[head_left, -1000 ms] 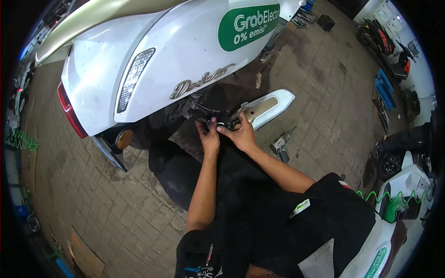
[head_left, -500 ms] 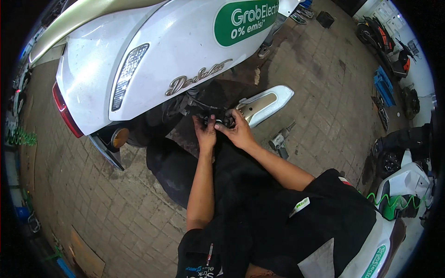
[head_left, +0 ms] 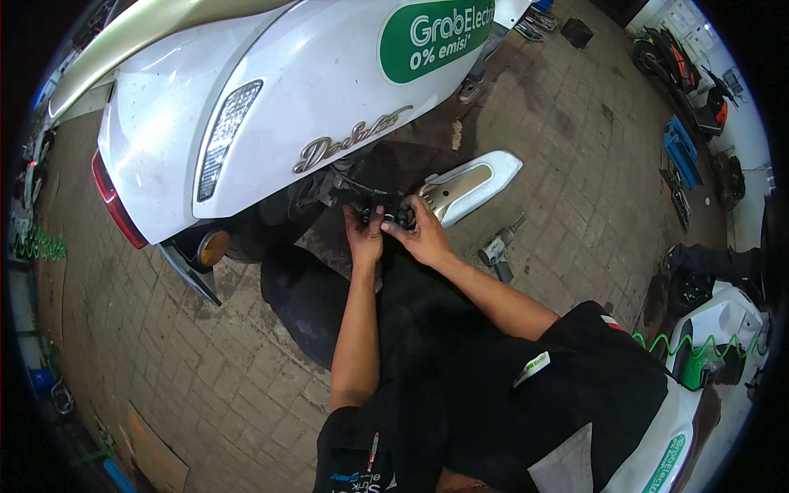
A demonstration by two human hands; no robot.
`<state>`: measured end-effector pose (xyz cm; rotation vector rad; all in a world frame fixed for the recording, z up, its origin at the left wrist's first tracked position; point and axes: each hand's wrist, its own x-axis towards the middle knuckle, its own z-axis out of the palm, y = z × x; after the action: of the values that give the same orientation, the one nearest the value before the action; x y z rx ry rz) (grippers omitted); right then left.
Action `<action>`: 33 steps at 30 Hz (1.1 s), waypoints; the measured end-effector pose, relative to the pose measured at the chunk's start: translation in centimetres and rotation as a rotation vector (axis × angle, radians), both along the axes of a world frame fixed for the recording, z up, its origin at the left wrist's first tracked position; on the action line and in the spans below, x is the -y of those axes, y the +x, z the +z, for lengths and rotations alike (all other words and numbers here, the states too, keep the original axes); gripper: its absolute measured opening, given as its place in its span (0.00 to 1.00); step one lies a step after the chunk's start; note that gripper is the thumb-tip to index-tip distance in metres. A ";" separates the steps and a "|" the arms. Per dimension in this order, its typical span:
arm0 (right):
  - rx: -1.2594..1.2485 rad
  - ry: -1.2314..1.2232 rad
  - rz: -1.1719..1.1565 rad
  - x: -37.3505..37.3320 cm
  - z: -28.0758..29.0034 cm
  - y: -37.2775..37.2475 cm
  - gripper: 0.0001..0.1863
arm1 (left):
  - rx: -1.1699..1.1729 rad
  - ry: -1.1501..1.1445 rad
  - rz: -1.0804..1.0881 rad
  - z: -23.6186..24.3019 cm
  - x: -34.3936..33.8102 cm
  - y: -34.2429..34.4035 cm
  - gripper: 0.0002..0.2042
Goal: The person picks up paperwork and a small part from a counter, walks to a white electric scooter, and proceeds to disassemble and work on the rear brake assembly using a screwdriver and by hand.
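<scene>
Both of my hands grip a small dark mechanical part (head_left: pixel 392 212) with a lighter ring-like piece, just below the lower edge of a white scooter's side panel (head_left: pixel 238 49). My left hand (head_left: pixel 364 234) is closed on it from the left, thumb raised along it. My right hand (head_left: pixel 419 234) is closed on it from the right, thumb reaching across toward the left thumb. Above the part are a dark assembly and a cable (head_left: pixel 345 181) under the panel. A white-and-gold panel piece (head_left: pixel 493 168) lies just beyond my right hand. A power tool (head_left: pixel 500 253) lies on the paving.
At the right stand parked scooters (head_left: pixel 670 66), a blue metal item (head_left: pixel 682 152), a dark-clothed leg (head_left: pixel 723 263), a white scooter (head_left: pixel 715 320) and a green coiled hose (head_left: pixel 649 345). A black box (head_left: pixel 577 33) sits farther back. A board (head_left: pixel 156 444) lies at lower left.
Since one second ago the scooter appears slightly higher and farther left in view. My two hands have shifted slightly up and left, still closed on the small part.
</scene>
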<state>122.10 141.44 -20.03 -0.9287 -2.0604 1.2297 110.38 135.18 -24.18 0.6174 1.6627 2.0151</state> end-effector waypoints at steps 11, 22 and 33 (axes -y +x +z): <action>-0.143 0.301 0.275 -0.5 6.4 2.1 0.45 | 1.097 0.607 -0.551 3.6 3.7 -3.3 0.31; 0.047 0.470 1.032 -4.3 10.4 -7.1 0.46 | 1.067 0.323 -0.224 5.7 4.2 -3.7 0.34; 0.163 0.553 1.100 -5.3 10.6 -10.6 0.44 | 0.958 0.613 -0.100 7.1 5.4 -4.4 0.42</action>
<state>111.46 146.78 -9.39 0.4714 -2.9233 0.9045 106.02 129.77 -17.10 -0.1211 0.4539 2.1944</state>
